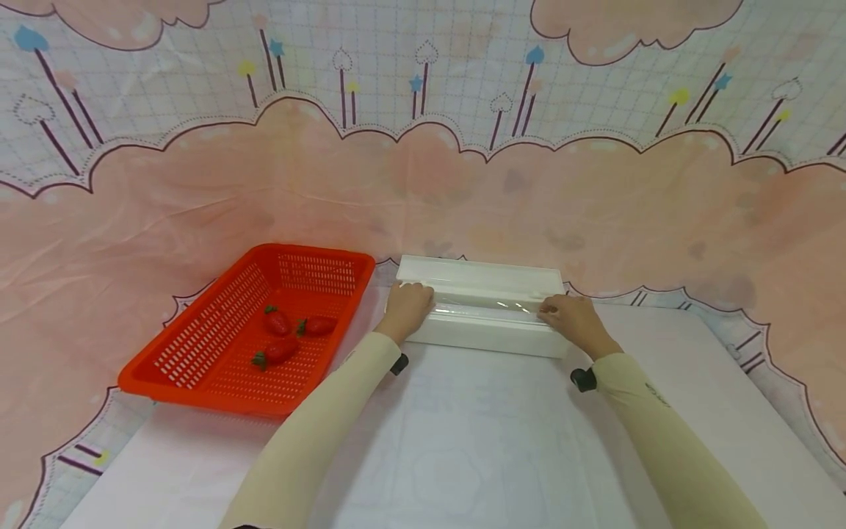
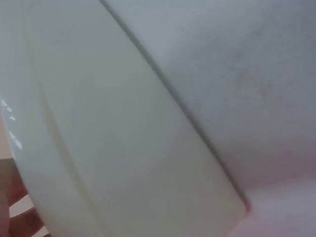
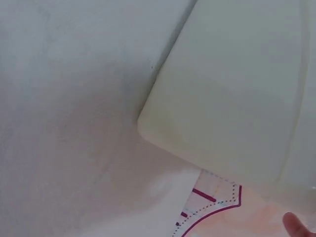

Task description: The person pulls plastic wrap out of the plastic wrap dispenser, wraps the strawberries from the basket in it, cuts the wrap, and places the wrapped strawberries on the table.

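A long white cling film dispenser lies on the table with its lid raised at the back. Shiny clear cling film stretches across its opening. My left hand is at the left end, fingers curled down and pinching the film's edge. At the opposite end my right hand pinches the film between thumb and fingertips. The left wrist view shows the smooth front of the dispenser with some fingers behind it. A rounded corner of the dispenser fills much of the right wrist view.
To the left stands a red plastic basket with slotted walls, holding several red strawberry-like fruits with green tops. A white cloth covers the table. Behind rises a patterned pink and white backdrop.
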The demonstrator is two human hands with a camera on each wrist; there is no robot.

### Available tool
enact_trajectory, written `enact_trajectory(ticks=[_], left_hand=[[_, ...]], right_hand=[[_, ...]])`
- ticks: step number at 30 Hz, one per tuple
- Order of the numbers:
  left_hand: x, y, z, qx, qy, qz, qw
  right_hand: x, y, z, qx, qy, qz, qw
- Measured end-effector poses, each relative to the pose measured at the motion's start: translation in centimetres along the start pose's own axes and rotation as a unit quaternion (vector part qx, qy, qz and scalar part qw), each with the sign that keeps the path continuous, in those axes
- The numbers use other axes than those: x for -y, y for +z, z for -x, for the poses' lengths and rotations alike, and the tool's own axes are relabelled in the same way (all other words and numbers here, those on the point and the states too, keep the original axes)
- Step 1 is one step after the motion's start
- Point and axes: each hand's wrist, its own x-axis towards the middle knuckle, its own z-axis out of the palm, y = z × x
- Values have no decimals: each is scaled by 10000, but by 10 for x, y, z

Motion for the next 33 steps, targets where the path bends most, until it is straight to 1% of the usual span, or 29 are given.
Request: enact_trajectory(ticks=[3, 6, 11, 15, 18, 23, 27, 30, 33], left_hand=[[2, 1, 2, -303, 3, -86, 9995], [5, 1, 5, -488, 43, -255, 9985], [8, -1, 10, -505, 203, -376, 9978], [12, -1, 12, -571, 314, -411, 9970], [15, 2, 12, -652, 358, -470, 9961], [16, 2, 13, -788, 357, -438, 9953], [16, -1, 13, -799, 326, -411, 9954], [17, -3, 13, -817, 305, -521, 9948], [18, -1, 13, -945, 257, -697, 9928]], right_hand=[[-3, -1, 2, -134, -30, -52, 9999], [-4, -2, 3, -262, -161, 243, 9992], [-3, -5, 5, -571, -539, 809, 9936], [-5, -5, 8, -836, -872, 986, 9878], [-8, -5, 10, -956, -1019, 1013, 9850], [-13, -8, 11, -911, -1059, 914, 9860], [-14, -10, 12, -795, -1001, 798, 9886], [-13, -12, 13, -746, -983, 766, 9894], [-12, -14, 13, -752, -1013, 849, 9884]])
